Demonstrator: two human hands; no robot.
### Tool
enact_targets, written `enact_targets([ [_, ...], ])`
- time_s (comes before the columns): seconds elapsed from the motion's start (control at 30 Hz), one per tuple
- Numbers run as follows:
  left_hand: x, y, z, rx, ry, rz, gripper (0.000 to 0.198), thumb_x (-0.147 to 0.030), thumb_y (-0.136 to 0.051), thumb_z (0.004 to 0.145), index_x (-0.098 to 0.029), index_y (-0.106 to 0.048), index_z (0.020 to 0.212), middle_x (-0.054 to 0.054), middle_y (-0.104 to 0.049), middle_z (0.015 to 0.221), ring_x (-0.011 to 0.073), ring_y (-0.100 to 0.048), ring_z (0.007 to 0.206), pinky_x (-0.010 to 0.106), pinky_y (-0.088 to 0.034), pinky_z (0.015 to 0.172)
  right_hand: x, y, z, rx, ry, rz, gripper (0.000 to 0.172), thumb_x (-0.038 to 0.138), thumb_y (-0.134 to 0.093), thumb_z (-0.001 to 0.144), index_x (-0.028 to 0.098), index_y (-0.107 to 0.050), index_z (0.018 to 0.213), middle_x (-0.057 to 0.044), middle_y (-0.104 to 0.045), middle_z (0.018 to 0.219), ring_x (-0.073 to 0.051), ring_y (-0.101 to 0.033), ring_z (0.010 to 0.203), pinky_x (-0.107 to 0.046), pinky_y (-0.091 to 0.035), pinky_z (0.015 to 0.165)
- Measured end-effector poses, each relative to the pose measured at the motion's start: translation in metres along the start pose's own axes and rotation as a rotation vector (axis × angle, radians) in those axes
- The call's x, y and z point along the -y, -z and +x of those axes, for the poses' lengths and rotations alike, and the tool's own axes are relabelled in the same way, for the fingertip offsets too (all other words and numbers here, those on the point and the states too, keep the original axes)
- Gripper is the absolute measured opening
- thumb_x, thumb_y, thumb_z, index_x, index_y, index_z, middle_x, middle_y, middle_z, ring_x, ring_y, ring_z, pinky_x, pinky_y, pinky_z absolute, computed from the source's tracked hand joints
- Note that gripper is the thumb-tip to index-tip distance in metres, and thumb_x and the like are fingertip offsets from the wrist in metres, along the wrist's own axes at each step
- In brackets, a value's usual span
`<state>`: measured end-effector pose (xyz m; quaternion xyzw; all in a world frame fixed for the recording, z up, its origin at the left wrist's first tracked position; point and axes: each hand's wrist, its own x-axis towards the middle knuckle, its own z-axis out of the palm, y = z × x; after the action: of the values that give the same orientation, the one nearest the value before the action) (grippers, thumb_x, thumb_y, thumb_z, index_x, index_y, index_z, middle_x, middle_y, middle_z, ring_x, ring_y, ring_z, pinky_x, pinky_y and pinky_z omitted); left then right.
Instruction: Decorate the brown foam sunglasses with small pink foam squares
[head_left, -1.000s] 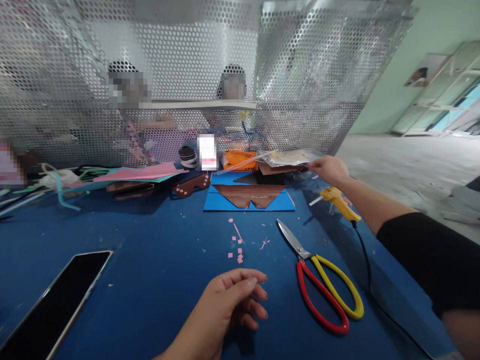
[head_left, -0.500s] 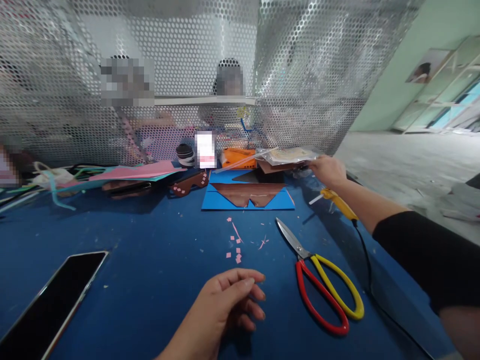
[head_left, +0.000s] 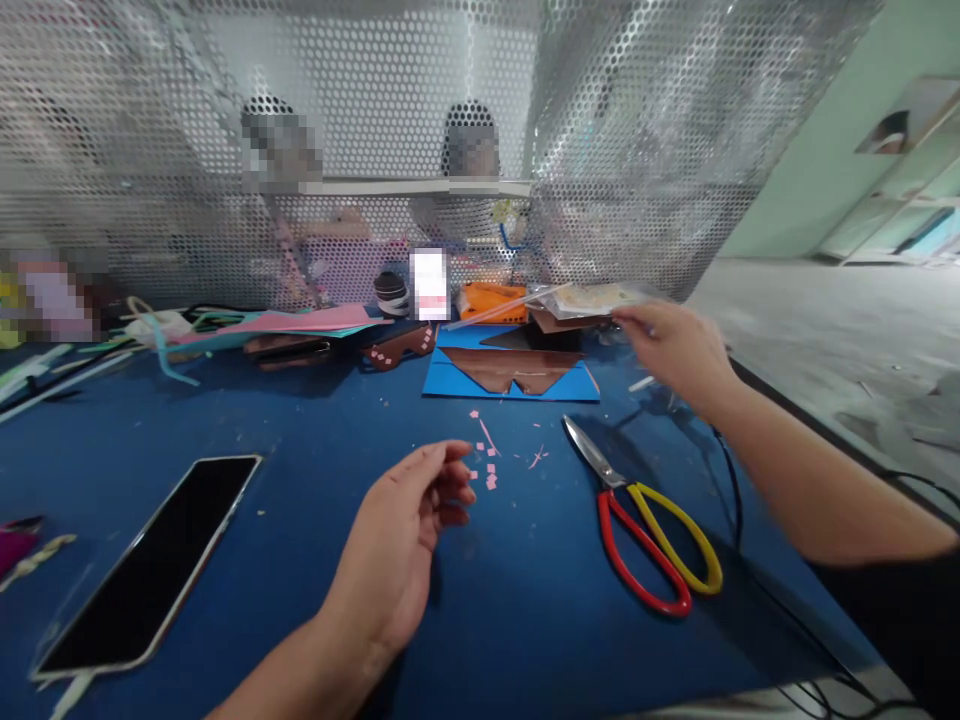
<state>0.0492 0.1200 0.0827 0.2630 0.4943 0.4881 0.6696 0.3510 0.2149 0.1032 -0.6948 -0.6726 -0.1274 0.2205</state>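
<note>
My left hand [head_left: 409,530] is raised over the blue table with fingers curled but apart, nothing in it, just left of several small pink paper squares [head_left: 491,468]. At the back right, my right hand [head_left: 675,345] has its fingertips at the edge of a clear plastic packet [head_left: 592,299]; whether they pinch it is too small to tell. Scissors [head_left: 616,480] with one red and one yellow handle lie slightly apart below that hand. A brown cut-out piece [head_left: 517,370] rests on a blue sheet [head_left: 442,383]. Brown glasses-shaped paper [head_left: 397,348] with pink squares lies beside it.
A phone [head_left: 154,565] with a cable lies at the left. Pink and teal sheets [head_left: 307,320], an orange packet [head_left: 491,303] and a black roll [head_left: 390,290] line the back, before a perforated metal screen [head_left: 375,100]. Black cords [head_left: 735,490] run down the right.
My left hand has moved up and left, toward the pink squares, and turned. My right hand stays near the packet and now covers the yellow glue gun. The view has shifted slightly.
</note>
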Motion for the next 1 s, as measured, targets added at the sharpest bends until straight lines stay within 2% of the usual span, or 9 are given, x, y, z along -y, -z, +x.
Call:
enact_targets([
  [0.07,-0.010,0.003,-0.002,-0.039,-0.115,-0.046,0.017,-0.028,-0.063,0.087,-0.016,-0.075,0.084,0.001,-0.065,0.073,0.0107,-0.059,0.066,0.020,-0.048,0.060,0.032,0.004,-0.036,0.041,0.128,0.090,0.037,0.025,-0.043,0.095,0.021,-0.068,0.122,-0.007,-0.070,0.121,-0.022,-0.064,0.112,-0.036,-0.049,0.098],
  [0.17,-0.019,0.012,-0.009,-0.057,-0.301,-0.035,0.015,-0.030,-0.065,0.087,-0.019,-0.075,0.086,0.000,-0.067,0.078,0.0112,-0.061,0.072,0.020,-0.051,0.068,0.074,0.003,-0.097,0.199,0.456,0.269,0.039,0.027,-0.042,0.096,0.014,-0.063,0.127,-0.012,-0.067,0.126,-0.025,-0.063,0.115,-0.044,-0.050,0.100],
  [0.27,-0.014,0.029,-0.021,-0.074,-0.457,0.114,0.013,-0.032,-0.065,0.087,-0.023,-0.075,0.090,-0.001,-0.069,0.084,0.0121,-0.062,0.082,0.020,-0.051,0.078,0.098,-0.001,-0.139,0.344,0.598,0.237,0.047,0.034,-0.045,0.098,0.010,-0.055,0.137,-0.013,-0.059,0.138,-0.029,-0.054,0.129,-0.049,-0.046,0.107],
  [0.33,-0.005,0.044,-0.029,-0.093,-0.537,0.309,0.016,-0.037,-0.065,0.087,-0.026,-0.074,0.094,-0.002,-0.071,0.085,0.0126,-0.064,0.085,0.019,-0.050,0.079,0.104,-0.003,-0.153,0.395,0.650,0.187,0.053,0.038,-0.045,0.098,0.008,-0.049,0.142,-0.014,-0.053,0.145,-0.032,-0.045,0.136,-0.051,-0.043,0.110],
  [0.47,0.016,0.070,-0.040,-0.067,-0.605,0.769,0.019,-0.040,-0.062,0.088,-0.029,-0.072,0.100,-0.001,-0.075,0.096,0.0162,-0.068,0.091,0.023,-0.053,0.079,0.108,-0.008,-0.157,0.459,0.653,0.125,0.066,0.047,-0.044,0.097,0.004,-0.041,0.146,-0.017,-0.043,0.151,-0.034,-0.034,0.143,-0.054,-0.037,0.114],
  [0.57,0.030,0.081,-0.041,-0.072,-0.737,0.955,0.017,-0.037,-0.062,0.088,-0.030,-0.071,0.100,-0.001,-0.075,0.099,0.0176,-0.070,0.090,0.027,-0.055,0.078,0.115,-0.015,-0.154,0.495,0.626,0.105,0.072,0.055,-0.040,0.096,0.003,-0.040,0.147,-0.018,-0.039,0.153,-0.035,-0.030,0.144,-0.055,-0.034,0.115],
  [0.7,0.044,0.087,-0.036,-0.076,-0.874,1.065,0.015,-0.032,-0.061,0.089,-0.030,-0.070,0.101,-0.001,-0.075,0.099,0.0194,-0.070,0.093,0.033,-0.056,0.083,0.131,-0.027,-0.146,0.511,0.599,0.099,0.076,0.058,-0.038,0.096,0.002,-0.040,0.146,-0.019,-0.038,0.153,-0.035,-0.029,0.145,-0.054,-0.032,0.116],
  [0.83,0.050,0.091,-0.031,-0.035,-0.882,1.121,0.015,-0.030,-0.060,0.089,-0.030,-0.070,0.101,-0.001,-0.076,0.096,0.0205,-0.070,0.097,0.034,-0.058,0.082,0.141,-0.035,-0.136,0.482,0.613,0.130,0.076,0.059,-0.036,0.096,0.004,-0.039,0.147,-0.017,-0.037,0.154,-0.032,-0.029,0.145,-0.050,-0.031,0.118],
  [1.0,0.049,0.090,-0.031,-0.031,-0.879,1.093,0.014,-0.030,-0.060,0.090,-0.031,-0.069,0.101,-0.002,-0.076,0.096,0.0195,-0.071,0.095,0.033,-0.060,0.078,0.127,-0.032,-0.130,0.385,0.540,0.056,0.068,0.055,-0.035,0.098,0.006,-0.045,0.144,-0.017,-0.039,0.153,-0.032,-0.031,0.145,-0.051,-0.031,0.117],
])
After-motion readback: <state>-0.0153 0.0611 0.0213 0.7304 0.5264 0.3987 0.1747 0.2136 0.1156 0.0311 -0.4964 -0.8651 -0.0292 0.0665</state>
